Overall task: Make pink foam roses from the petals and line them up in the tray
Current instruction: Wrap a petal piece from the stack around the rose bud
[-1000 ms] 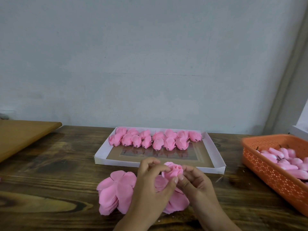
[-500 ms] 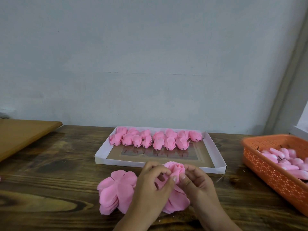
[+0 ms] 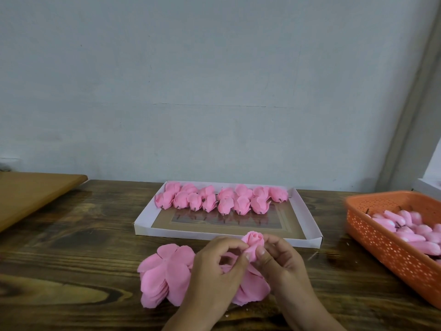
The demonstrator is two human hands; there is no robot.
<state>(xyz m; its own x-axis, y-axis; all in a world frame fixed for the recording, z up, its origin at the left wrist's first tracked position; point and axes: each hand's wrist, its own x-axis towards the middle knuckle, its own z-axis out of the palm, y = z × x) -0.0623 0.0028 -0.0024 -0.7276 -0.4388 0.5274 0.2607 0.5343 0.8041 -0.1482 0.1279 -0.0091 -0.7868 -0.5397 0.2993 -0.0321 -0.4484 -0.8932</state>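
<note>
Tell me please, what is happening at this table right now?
A person is forming a pink foam rose, pinching it with both the left hand and the right hand above a pile of loose petals. Finished roses fill the far side of the white tray; the near side is bare.

Pink foam roses [image 3: 220,199] fill a white cardboard tray [image 3: 143,226] with a tan floor, on a dark, streaky-grained brown wooden table [image 3: 78,247]. Pink flat foam petals [image 3: 164,275] lie nearby; an orange perforated plastic basket [image 3: 391,249] holds pale pink buds [image 3: 405,228].
</note>
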